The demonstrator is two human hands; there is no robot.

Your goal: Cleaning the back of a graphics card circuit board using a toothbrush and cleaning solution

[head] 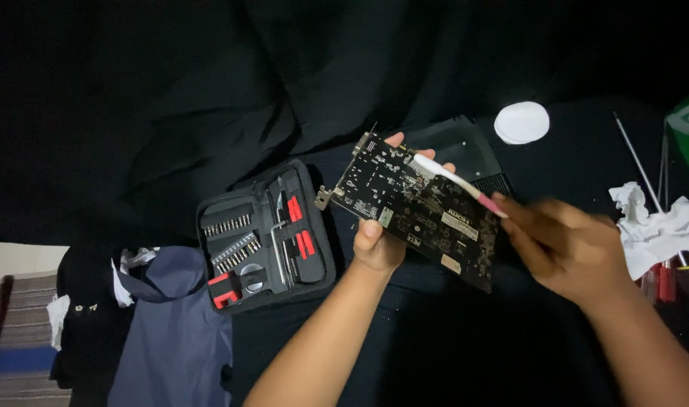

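My left hand (pixel 380 240) holds a black circuit board (pixel 420 211) from underneath, thumb on its near edge and fingertips showing at its far edge. The board is tilted, its metal bracket end pointing up and left. My right hand (pixel 563 249), blurred by motion, grips the pink handle of a toothbrush (pixel 454 181). The brush's white head rests on the upper part of the board.
An open black tool case (pixel 265 234) with screwdriver bits and red parts lies left of the board. A black cover piece (pixel 465 147) sits behind it. A white round pad (pixel 521 122), crumpled tissue (pixel 661 226) and red-handled screwdrivers (pixel 665 279) lie right. Blue cloth (pixel 171 324) lies lower left.
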